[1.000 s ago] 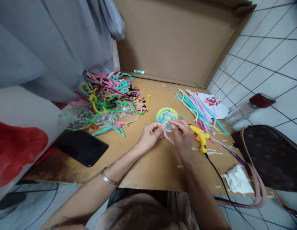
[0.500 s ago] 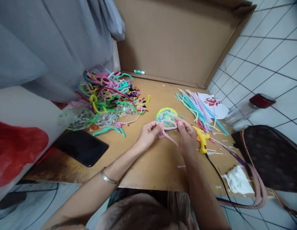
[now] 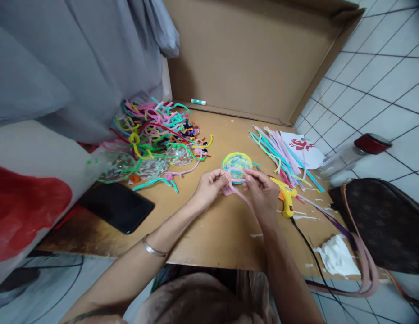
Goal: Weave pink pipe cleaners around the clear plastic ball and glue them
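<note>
pink fuzzy stem (image 3: 243,196), bent into a loop with a trailing tail, is held between both hands, over the near part of a yellow-rimmed disc (image 3: 237,160). left hand (image 3: 209,188): thumb and forefinger pinched together on the loop's left end. right hand (image 3: 263,191): likewise at its right end. yellow glue gun (image 3: 288,198) lies just beside.

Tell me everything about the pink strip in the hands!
The pink strip looks like a soft pipe cleaner, bent into a rounded loop with a tail slanting down rightward. The left hand and right hand pinch opposite sides. Pink folds bunch by the left hand. Behind it shows a yellow-edged disc.
</note>
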### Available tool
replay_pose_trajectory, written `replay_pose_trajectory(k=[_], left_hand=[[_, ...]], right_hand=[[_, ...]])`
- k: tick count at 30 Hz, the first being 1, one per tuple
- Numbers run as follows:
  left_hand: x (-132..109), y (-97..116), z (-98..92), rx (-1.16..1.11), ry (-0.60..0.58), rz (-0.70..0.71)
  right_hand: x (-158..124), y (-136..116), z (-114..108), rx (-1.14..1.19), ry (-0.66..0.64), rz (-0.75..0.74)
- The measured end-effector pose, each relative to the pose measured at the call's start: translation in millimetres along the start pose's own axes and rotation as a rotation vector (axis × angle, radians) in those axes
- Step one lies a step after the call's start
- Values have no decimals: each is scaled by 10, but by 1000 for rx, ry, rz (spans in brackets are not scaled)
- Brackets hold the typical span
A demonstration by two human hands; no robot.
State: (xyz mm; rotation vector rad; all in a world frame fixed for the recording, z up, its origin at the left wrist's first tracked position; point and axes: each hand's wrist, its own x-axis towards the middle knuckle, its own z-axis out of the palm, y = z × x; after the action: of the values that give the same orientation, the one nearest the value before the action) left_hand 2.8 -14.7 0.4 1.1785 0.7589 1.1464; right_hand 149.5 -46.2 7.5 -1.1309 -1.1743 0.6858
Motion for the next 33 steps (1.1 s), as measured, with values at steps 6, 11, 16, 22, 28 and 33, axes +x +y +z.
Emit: replay_pose_trajectory(k=[6,11,16,22,28,33], left_hand=[[0,4,-3,51,-36,37],[-10,10,4,56,-71,41],[-5,8,-6,60,-76,38],[-21,34,-6,91,-146,47],[-35,44,-7,128,-189,42],[-14,62,-37,128,-156,26]], right_hand=[[39,19,-7,97,0,139],[55,5,0,183,-3,214],[77,-25,-24,245,-86,295],[119,-76,-88,360,-265,433],[135,-105,-136,388,-355,491],[148,-113,-183,383,-403,500]])
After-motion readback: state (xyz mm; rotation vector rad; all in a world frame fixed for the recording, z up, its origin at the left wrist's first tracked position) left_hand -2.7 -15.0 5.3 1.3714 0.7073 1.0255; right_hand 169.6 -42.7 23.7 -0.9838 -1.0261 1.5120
